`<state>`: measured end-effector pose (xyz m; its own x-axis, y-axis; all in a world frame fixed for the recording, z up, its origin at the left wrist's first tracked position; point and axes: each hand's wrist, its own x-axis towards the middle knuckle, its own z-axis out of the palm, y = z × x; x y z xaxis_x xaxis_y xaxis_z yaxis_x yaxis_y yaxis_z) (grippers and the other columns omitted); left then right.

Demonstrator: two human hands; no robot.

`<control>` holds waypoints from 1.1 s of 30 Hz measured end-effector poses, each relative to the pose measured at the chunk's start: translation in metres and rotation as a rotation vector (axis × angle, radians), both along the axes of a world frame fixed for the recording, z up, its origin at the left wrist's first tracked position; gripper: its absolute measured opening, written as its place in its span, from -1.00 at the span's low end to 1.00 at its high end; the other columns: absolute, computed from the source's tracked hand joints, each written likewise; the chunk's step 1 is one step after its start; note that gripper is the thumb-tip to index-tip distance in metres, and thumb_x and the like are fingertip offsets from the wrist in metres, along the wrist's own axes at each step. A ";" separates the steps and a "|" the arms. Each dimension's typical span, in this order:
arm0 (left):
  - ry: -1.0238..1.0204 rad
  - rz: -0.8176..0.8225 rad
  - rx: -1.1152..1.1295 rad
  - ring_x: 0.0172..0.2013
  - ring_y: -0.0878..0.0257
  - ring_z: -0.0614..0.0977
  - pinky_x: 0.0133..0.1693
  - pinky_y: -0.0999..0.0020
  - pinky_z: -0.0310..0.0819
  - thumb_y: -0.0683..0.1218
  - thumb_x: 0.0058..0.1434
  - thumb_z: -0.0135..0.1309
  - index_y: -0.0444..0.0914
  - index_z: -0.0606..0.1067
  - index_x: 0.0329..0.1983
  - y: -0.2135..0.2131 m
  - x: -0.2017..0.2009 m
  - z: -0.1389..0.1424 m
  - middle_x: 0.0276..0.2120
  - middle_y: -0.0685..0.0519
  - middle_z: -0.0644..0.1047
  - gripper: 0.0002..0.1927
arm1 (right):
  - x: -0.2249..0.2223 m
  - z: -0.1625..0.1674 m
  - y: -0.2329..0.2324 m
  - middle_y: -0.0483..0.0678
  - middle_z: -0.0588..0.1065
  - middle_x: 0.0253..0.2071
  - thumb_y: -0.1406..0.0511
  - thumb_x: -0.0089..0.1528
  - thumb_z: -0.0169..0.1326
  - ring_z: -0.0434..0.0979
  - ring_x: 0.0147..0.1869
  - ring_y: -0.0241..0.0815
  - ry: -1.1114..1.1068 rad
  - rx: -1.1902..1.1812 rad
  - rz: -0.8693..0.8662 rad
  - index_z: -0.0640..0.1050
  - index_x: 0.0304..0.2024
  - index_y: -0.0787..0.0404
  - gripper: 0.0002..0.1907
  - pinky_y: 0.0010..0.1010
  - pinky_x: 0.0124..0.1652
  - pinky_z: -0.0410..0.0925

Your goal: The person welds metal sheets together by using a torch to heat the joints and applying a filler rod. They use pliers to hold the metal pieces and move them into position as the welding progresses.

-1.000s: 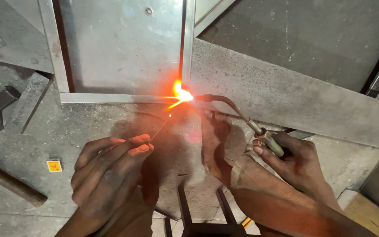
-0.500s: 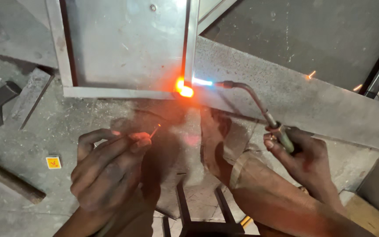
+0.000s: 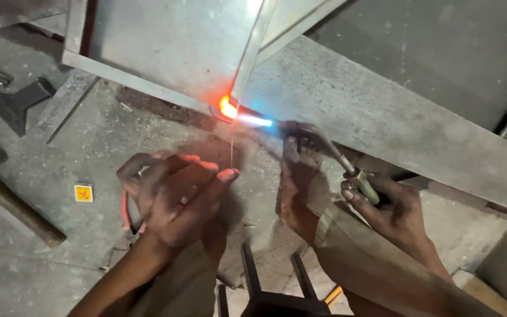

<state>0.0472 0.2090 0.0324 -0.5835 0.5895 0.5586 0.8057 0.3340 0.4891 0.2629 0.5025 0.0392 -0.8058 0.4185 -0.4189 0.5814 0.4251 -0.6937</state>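
My left hand [image 3: 174, 199] pinches a thin filler rod [image 3: 231, 147] that stands upright, its tip just under a glowing orange spot [image 3: 227, 108] at the lower corner of a grey metal frame panel [image 3: 171, 47]. A red cord loops under that hand. My right hand [image 3: 394, 211] grips the handle of a gas torch [image 3: 324, 144]. The torch's curved nozzle points left, and its blue flame [image 3: 256, 120] plays on the glowing corner. My bare foot [image 3: 297, 176] rests on the floor between the two hands, right under the nozzle.
A long grey slab [image 3: 394, 117] runs diagonally behind the torch. On the concrete floor at left lie a hammer [image 3: 13, 202], a dark metal block [image 3: 19, 103] and a small yellow box [image 3: 83, 192]. Dark stool legs [image 3: 271, 287] stand at the bottom middle.
The sparking orange flare has tightened to a blue flame on the corner. My left hand has brought the rod upright to the glowing joint. The view has tilted.
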 end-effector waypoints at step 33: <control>-0.147 -0.069 0.085 -0.21 0.17 0.41 -0.15 0.17 0.24 -0.07 0.10 0.45 -0.19 0.70 -0.08 -0.007 -0.006 -0.016 -0.24 0.12 0.42 -0.68 | -0.028 -0.010 -0.027 0.04 0.64 -0.27 0.40 0.20 0.31 0.67 -0.27 -0.25 0.142 0.172 0.188 0.60 0.00 0.43 -0.66 -0.45 -0.26 0.49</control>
<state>0.0412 0.2024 0.0165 -0.6222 0.5852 0.5201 0.7433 0.2328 0.6272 0.2353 0.4750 0.0295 -0.9216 0.3110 -0.2321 0.3832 0.6346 -0.6712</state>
